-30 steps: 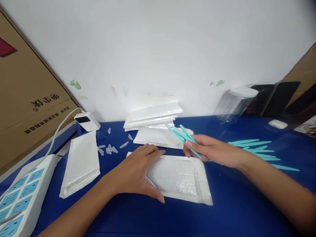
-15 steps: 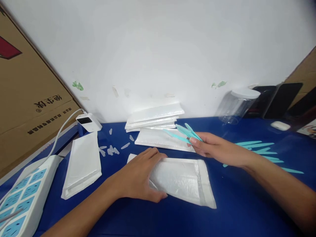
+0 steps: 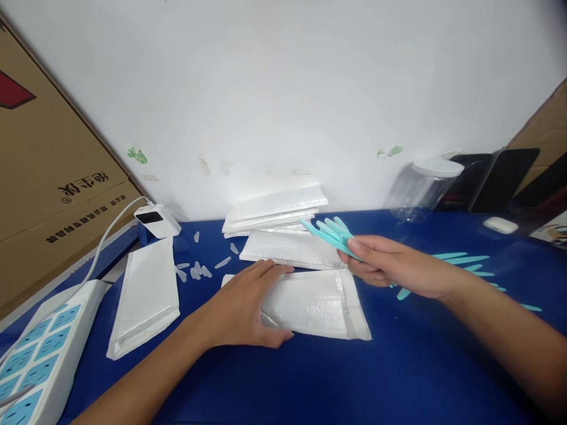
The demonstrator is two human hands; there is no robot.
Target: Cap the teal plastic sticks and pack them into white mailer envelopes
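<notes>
My left hand point(image 3: 248, 307) spans a white padded envelope point(image 3: 305, 304) lying on the blue table, fingers over its far edge and thumb at its near edge. The envelope's right end, with a flap strip, points toward my right side. Held above the table in my right hand point(image 3: 376, 260) are several flat teal plastic sticks point(image 3: 330, 232), fanned out to the left, thumb on top. Behind them lie another padded envelope point(image 3: 287, 249) and a stack of white envelopes point(image 3: 274, 206) against the wall. More teal sticks point(image 3: 465, 258) are spread beyond my right wrist, partly hidden by the forearm.
At left lie a white envelope point(image 3: 144, 295), small translucent pieces point(image 3: 195, 271), a power strip point(image 3: 39, 354) and a white device with a cable point(image 3: 157, 219). A clear jar with a white lid point(image 3: 420, 189) and a white earbud case point(image 3: 500, 225) are at right.
The envelope under my left hand has shifted slightly left and away from me. In my right hand the teal sticks have turned and are bunched more closely.
</notes>
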